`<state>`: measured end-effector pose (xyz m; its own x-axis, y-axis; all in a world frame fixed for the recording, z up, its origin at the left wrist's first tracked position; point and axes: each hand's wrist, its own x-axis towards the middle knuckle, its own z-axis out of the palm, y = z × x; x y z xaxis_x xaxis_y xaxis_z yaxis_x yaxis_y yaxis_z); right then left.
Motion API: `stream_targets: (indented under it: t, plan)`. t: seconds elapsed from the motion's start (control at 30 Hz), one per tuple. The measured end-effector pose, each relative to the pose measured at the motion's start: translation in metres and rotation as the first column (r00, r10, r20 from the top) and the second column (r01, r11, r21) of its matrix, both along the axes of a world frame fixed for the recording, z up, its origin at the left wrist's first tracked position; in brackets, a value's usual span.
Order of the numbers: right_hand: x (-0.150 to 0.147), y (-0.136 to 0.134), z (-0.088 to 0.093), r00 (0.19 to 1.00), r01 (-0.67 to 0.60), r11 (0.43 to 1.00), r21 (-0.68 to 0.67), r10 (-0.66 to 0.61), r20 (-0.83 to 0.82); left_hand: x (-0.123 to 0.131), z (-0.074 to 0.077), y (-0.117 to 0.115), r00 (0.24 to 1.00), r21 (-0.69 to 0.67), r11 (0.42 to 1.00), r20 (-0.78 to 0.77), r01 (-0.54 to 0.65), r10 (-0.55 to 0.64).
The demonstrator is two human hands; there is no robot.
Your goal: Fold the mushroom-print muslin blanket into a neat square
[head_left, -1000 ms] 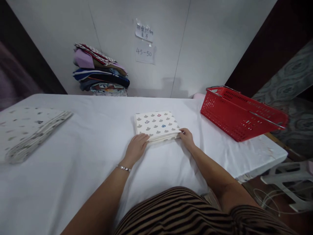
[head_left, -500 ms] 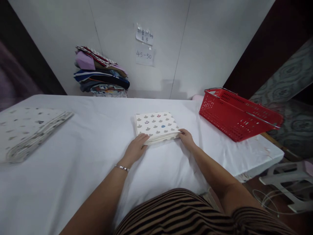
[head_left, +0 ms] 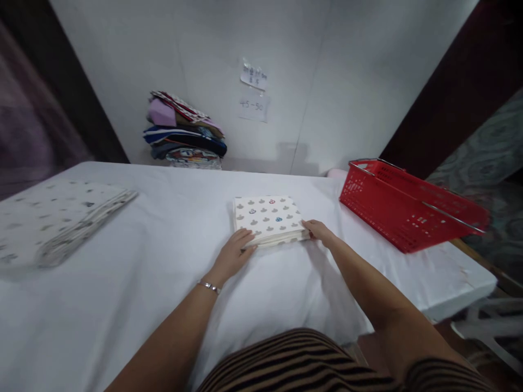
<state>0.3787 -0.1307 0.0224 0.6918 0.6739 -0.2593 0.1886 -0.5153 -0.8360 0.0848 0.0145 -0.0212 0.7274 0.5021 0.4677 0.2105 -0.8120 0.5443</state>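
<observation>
Neatly layered, the rectangular printed cloth (head_left: 267, 216) touches both hands (head_left: 232, 257).

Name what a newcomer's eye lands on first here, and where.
The red basket, the brightest thing in view, sits on the right side of the white-covered table. Next is the folded patterned cloth at centre, with the left grip and right grip at its near corners. Beyond, left of centre, a multicoloured fabric stack stands out against the pale wall.
</observation>
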Motion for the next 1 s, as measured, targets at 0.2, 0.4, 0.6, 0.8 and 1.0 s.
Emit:
stream_targets:
  t: [0.2, 0.4, 0.6, 0.8, 1.0]
  plan:
    - [0.007, 0.010, 0.002, 0.994, -0.112, 0.980, -0.166, 0.111, -0.011, -0.001, 0.009, -0.007, 0.976, -0.077, 0.977, 0.073, -0.200, 0.205]
    - [0.024, 0.015, 0.006, 0.992, -0.114, 0.981, -0.156, 0.103, -0.075, 0.003, 0.016, -0.018, 0.965, -0.187, 0.952, 0.050, -0.243, 0.256]
    - [0.082, 0.009, 0.019, 0.999, 0.039, 0.984, -0.176, -0.032, 0.040, 0.019, 0.023, -0.065, 0.981, -0.266, 0.945, 0.001, 0.189, -0.196]
    - [0.086, 0.013, 0.015, 0.967, 0.056, 0.967, -0.250, 0.010, 0.255, 0.026, 0.028, -0.053, 0.989, -0.335, 0.933, -0.019, 0.135, -0.150]
    - [0.025, 0.032, 0.020, 0.852, -0.152, 0.988, -0.041, 0.152, 0.501, 0.027, 0.024, 0.015, 0.931, -0.339, 0.867, -0.123, -0.365, 0.344]
